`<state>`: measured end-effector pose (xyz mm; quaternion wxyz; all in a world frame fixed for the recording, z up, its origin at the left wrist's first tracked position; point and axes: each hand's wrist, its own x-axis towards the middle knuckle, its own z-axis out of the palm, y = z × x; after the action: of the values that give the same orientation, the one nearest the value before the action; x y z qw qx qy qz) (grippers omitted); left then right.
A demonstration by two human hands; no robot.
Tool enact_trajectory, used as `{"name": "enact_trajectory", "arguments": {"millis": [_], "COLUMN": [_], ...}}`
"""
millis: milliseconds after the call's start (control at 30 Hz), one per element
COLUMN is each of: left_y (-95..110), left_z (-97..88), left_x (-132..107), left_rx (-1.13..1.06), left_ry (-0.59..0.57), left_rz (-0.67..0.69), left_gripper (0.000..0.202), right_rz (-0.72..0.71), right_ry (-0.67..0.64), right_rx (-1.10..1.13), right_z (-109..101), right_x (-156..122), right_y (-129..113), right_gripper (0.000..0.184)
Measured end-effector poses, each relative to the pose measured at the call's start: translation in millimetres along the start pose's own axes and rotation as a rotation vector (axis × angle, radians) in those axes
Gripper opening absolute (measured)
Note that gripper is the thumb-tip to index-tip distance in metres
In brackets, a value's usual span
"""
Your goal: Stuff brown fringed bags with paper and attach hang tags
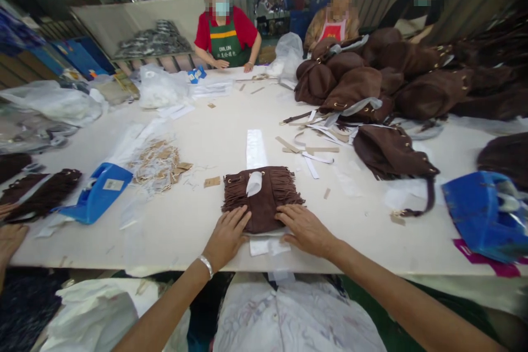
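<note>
In front of you, the green apron (223, 42) bears white letters (225, 48) that seem to read OMLUN, above Chinese characters (226, 55) too blurred to tell, and the label (113, 184) on the blue dispenser (93, 198) cannot be read either.

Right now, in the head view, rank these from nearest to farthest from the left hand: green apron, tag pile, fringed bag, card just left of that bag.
1. Fringed bag: under the fingertips of the left hand.
2. Card: ahead, just left of the bag.
3. Tag pile: ahead, farther left.
4. Green apron: at the far side.
</note>
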<state>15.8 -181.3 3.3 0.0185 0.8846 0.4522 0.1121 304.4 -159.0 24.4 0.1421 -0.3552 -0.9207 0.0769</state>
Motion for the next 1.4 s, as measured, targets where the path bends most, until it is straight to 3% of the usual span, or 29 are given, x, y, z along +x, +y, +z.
{"name": "enact_trajectory", "arguments": {"millis": [100, 333, 600, 867, 1067, 1200, 1300, 1400], "left_y": [-10, -20, -28, -33, -30, -23, -4, 23], "left_z": [-5.6, -12.7, -18.7, -17.3, -13.5, -30.1, -50.0, -52.0], "left_x": [4, 7, 15, 19, 15, 19, 33, 55], "left_rx": [-0.107, -0.218, -0.299, -0.338, -0.315, -0.203, -0.059, -0.012], "left_ry": [-0.049, -0.084, -0.116, -0.086, -0.023, -0.043, -0.083, -0.054], "left_rz": [0.027, 0.034, 0.053, 0.061, 0.072, 0.107, 0.125, 0.153], "left_gripper": [0.050, 0.049, 0.045, 0.039, 0.034, 0.033, 0.035, 0.052], "right_rz": [0.004, -0.211, -0.114, -0.174, -0.191, -0.203, -0.206, -0.175], "right_ry": [0.059, 0.096, 0.153, 0.207, 0.276, 0.289, 0.287, 0.283], "right_rx": [-0.130, -0.363, -0.338, -0.289, -0.309, -0.282, -0.261, -0.245], "right_z": [1, 18, 28, 42, 52, 54, 56, 60], "right_x": [4, 9, 15, 6, 6, 2, -1, -4], "right_y": [-15, -51, -43, -40, -31, -23, -19, -17], "right_gripper": [0.056, 0.026, 0.022, 0.017, 0.013, 0.013, 0.013, 0.012]}}
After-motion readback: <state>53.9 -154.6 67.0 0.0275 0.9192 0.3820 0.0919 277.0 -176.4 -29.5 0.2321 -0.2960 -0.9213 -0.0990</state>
